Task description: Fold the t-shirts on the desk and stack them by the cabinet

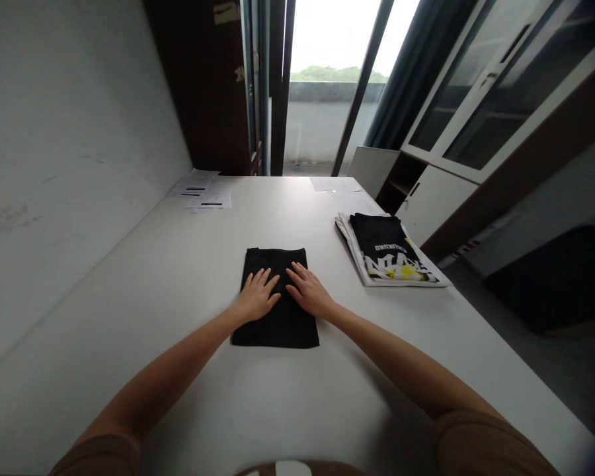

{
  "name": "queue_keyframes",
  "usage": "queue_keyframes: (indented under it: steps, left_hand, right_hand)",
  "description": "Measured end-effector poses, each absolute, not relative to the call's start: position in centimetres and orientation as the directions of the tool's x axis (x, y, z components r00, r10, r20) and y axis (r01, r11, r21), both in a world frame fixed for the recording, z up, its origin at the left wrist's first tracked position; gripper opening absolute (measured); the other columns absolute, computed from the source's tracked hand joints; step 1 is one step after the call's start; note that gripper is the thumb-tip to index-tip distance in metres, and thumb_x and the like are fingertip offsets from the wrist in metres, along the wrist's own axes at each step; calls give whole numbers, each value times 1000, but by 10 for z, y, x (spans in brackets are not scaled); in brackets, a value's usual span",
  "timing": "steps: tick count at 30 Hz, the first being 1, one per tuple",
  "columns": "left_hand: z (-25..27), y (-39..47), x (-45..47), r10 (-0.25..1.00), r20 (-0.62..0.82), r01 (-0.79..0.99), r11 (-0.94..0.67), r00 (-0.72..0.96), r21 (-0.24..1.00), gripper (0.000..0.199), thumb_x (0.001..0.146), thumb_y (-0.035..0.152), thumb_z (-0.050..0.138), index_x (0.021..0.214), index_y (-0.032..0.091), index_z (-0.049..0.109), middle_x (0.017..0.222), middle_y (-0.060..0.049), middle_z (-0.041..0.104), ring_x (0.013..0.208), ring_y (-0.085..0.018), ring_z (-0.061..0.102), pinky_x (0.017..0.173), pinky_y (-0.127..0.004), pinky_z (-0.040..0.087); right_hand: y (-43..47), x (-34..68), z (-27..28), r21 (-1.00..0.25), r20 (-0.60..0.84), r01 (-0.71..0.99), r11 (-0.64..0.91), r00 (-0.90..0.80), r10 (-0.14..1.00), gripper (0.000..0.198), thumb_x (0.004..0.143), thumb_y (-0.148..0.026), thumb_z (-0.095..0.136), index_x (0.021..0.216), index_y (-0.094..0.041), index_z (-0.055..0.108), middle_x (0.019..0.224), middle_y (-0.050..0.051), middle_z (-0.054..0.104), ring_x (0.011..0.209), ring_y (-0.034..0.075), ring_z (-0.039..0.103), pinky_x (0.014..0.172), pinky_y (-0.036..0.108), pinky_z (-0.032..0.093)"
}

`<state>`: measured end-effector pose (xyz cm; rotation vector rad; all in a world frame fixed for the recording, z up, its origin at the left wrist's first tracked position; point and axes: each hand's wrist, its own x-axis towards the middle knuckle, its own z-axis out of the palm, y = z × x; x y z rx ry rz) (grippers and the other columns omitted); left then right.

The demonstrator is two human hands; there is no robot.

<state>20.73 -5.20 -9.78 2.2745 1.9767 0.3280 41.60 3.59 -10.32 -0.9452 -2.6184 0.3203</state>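
Observation:
A black garment (277,330), folded into a flat rectangle, lies on the white table (272,403) in front of me. Resting on its left part, palm down with fingers spread, is my left hand (256,295). My right hand (310,291) lies flat on the right part, fingers stretched out and apart from the left ones. Neither hand grips the cloth. What kind of garment it is cannot be made out in its folded state.
To the right, near the table's edge, sits a stack of folded shirts (391,251), the top one black with white and yellow print. Paper sheets (211,195) lie at the far left, more papers (344,192) at the far right. A wall (79,165) borders the left side.

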Motion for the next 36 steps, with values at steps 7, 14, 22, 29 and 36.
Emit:
queue_keyframes:
  steps: [7, 14, 22, 29, 36]
  left_hand:
    - [-115, 6, 181, 992, 125, 983, 3, -27, 184, 62, 102, 55, 40, 158, 27, 37, 167, -11, 27, 154, -34, 21, 122, -60, 19]
    - [-111, 15, 149, 970, 161, 948, 132, -184, 290, 61, 103, 53, 39, 156, 21, 40, 164, -12, 33, 152, -32, 29, 123, -57, 22]
    - [-94, -58, 178, 943, 314, 930, -17, -107, 367, 43, 101, 39, 48, 138, 22, 61, 155, -8, 48, 147, -27, 38, 123, -49, 29]
    - [-99, -96, 197, 956, 192, 945, -257, 220, 201, 64, 100, 52, 49, 159, 28, 35, 168, -6, 27, 155, -30, 19, 126, -55, 17]
    - [-105, -88, 191, 979, 161, 967, -157, 126, 200, 63, 102, 57, 40, 159, 31, 34, 168, -4, 26, 156, -31, 16, 125, -58, 17]
  right_hand:
    - [8, 413, -114, -264, 191, 635, 726, -703, 685, 75, 99, -63, 47, 159, -17, 38, 166, 14, 24, 155, 32, 19, 125, 54, 19]
    - [26, 425, -118, -262, 191, 678, 687, -661, 725, 70, 99, -61, 49, 156, -23, 42, 165, 11, 28, 154, 31, 22, 125, 56, 18]
    - [51, 441, -109, -302, 323, 678, 670, -589, 741, 45, 103, -42, 49, 143, -23, 58, 154, 10, 48, 149, 28, 34, 124, 55, 22]
    - [53, 406, -105, -268, 234, 523, 809, -779, 581, 63, 99, -52, 55, 156, -27, 42, 164, 8, 33, 154, 29, 22, 125, 54, 19]
    - [100, 406, -111, -252, 166, 595, 764, -751, 639, 57, 102, -51, 50, 155, -31, 44, 165, 5, 31, 154, 28, 22, 125, 56, 16]
